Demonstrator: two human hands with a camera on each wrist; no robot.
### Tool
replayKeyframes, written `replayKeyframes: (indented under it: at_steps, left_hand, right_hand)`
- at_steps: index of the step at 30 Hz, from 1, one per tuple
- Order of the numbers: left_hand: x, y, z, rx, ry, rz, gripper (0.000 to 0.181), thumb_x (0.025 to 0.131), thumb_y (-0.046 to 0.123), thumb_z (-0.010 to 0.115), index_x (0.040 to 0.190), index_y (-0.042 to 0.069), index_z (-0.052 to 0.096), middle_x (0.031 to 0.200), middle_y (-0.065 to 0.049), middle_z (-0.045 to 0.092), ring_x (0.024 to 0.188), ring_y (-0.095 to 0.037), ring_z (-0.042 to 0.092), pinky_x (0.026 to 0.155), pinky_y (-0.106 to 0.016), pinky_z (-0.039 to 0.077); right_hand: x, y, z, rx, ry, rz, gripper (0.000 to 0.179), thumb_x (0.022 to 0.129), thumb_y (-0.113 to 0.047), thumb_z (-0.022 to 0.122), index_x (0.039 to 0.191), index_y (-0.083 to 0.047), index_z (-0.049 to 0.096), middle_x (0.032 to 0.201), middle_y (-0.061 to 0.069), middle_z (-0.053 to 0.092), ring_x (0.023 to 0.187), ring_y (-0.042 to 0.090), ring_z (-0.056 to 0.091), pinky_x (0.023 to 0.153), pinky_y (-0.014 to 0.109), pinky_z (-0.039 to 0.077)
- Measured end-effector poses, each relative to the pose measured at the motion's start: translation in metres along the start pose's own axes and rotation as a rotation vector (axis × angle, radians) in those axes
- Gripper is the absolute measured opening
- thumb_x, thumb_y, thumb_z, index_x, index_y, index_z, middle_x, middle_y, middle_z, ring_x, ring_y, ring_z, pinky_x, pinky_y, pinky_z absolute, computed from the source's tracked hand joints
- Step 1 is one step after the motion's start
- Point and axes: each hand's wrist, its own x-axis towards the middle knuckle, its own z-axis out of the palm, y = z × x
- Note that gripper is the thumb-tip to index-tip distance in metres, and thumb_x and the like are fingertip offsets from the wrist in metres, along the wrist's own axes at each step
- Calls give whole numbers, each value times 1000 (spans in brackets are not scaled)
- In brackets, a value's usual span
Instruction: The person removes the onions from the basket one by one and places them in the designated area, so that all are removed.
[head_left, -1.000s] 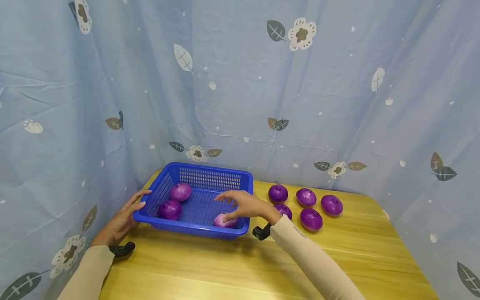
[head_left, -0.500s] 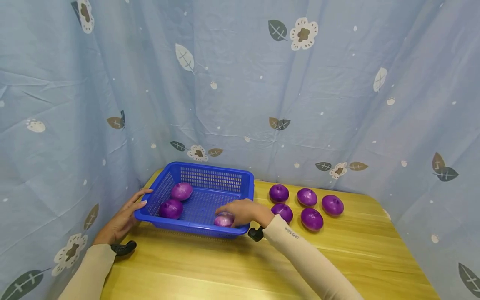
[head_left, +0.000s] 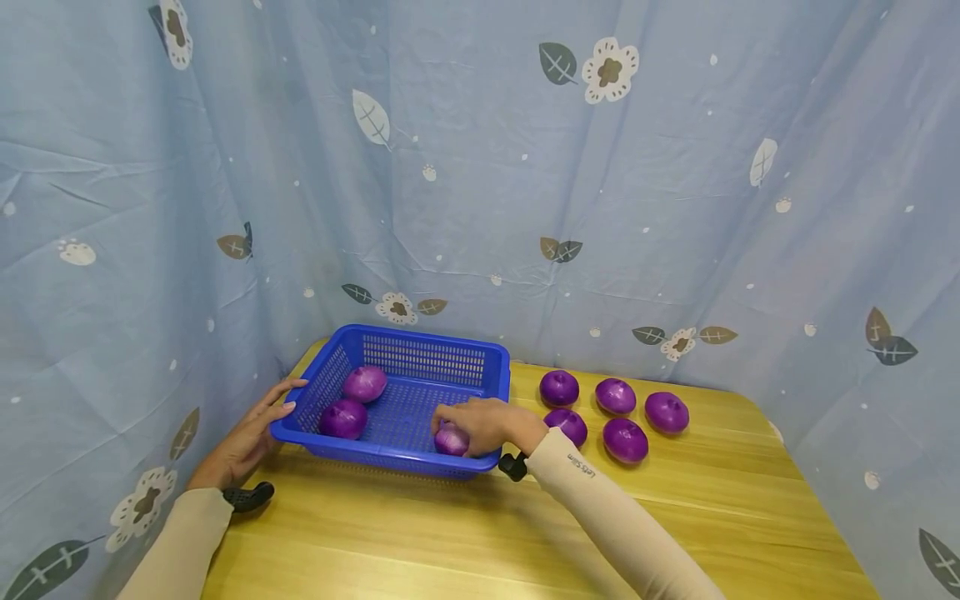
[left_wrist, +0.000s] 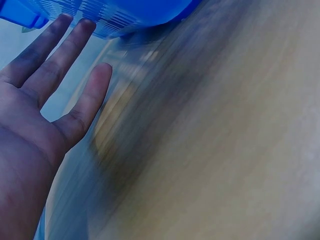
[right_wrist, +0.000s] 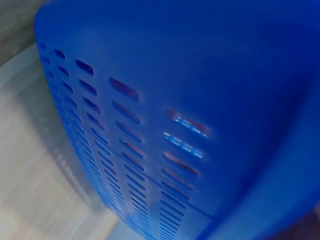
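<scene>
A blue plastic basket (head_left: 420, 336) with slotted walls stands at the back left of the table. Inside its near right corner, my right hand (head_left: 491, 423) curls its fingers round a red onion (head_left: 452, 440), whose pointed tip faces up. Two more red onions, a darker one (head_left: 343, 419) and a lighter one (head_left: 365, 383), lie at the basket's left end. My left hand (head_left: 247, 437) rests with extended fingertips on the left rim. In the left wrist view, its straight fingers (left_wrist: 82, 102) reach the basket wall. The basket's side (right_wrist: 150, 60) hides my right hand in the right wrist view.
Several purple onions, among them a near one (head_left: 625, 441) and a far right one (head_left: 667, 413), sit on the wooden table (head_left: 375, 533) right of the basket. A blue patterned curtain (head_left: 465, 167) hangs close behind the table and along its sides.
My right hand has lowered from above the onion and closed its fingers round it. The onion has turned, its tip now upward. The left hand stays on the rim.
</scene>
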Motion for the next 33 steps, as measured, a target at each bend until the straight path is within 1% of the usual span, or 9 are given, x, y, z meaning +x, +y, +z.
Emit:
replayKeyframes:
  at_steps: [4, 7, 9, 11, 15, 20, 24, 29, 33]
  left_hand:
    - [0, 0, 0, -4, 5, -2, 45, 112, 22, 42, 156, 28, 39, 145, 4, 35, 115, -14, 63, 92, -32, 56]
    - [0, 0, 0, -10, 5, 5, 45, 112, 21, 42, 156, 26, 39, 144, 3, 36, 114, -15, 64, 92, -32, 56]
    - [0, 0, 0, -10, 1, 10, 46, 112, 20, 42, 157, 25, 38, 144, 2, 37, 113, -15, 64, 91, -32, 56]
    - [-1, 1, 0, -7, 2, 10, 46, 112, 20, 42, 157, 26, 38, 143, 3, 37, 114, -15, 64, 91, -32, 56]
    - [-1, 1, 0, -5, 11, -5, 46, 112, 22, 43, 157, 27, 38, 145, 1, 35, 114, -14, 64, 92, -32, 56]
    - [0, 0, 1, -2, 21, -16, 46, 111, 23, 44, 157, 27, 39, 147, 0, 31, 115, -14, 63, 92, -32, 56]
    - [0, 1, 3, 1, 22, -9, 45, 111, 22, 44, 156, 27, 39, 146, 3, 33, 115, -13, 63, 92, -32, 56]
    - [-1, 2, 4, 2, 26, -11, 45, 111, 23, 44, 156, 27, 39, 144, 2, 35, 114, -14, 64, 92, -32, 56]
    - [-3, 3, 4, 0, 24, -15, 46, 111, 23, 44, 156, 28, 39, 144, 0, 35, 114, -16, 64, 92, -33, 56]
  right_hand:
    - [-1, 2, -1, 11, 81, -54, 59, 85, -35, 84, 137, -31, 57, 117, -2, 58, 100, 14, 59, 87, 29, 50]
    - [-1, 4, -1, 62, 143, -63, 52, 83, -38, 86, 127, -22, 62, 112, 0, 57, 99, 14, 58, 87, 27, 50]
    - [-2, 5, -1, 90, 165, -62, 51, 82, -37, 88, 121, -18, 62, 111, 0, 58, 101, 14, 57, 88, 27, 49]
    - [-3, 6, -1, 97, 168, -59, 52, 81, -36, 90, 120, -18, 61, 113, 0, 60, 102, 14, 58, 90, 28, 49]
    - [-4, 6, 0, 78, 147, -40, 55, 81, -30, 90, 126, -18, 61, 120, 1, 63, 109, 17, 60, 95, 31, 49]
    - [-3, 1, 2, -2, 110, 27, 61, 81, -30, 90, 133, -15, 61, 127, 3, 64, 114, 20, 63, 100, 31, 49]
    - [-1, -1, 3, -62, 82, 51, 62, 82, -33, 89, 134, -15, 62, 126, 3, 64, 113, 19, 63, 99, 30, 49]
    - [-2, 1, 4, -61, 126, 9, 62, 80, -35, 89, 132, -14, 64, 122, 4, 63, 111, 20, 63, 98, 29, 49]
    - [-3, 5, 4, -6, 186, -32, 63, 80, -39, 89, 133, -15, 64, 123, 4, 62, 113, 19, 60, 99, 30, 48]
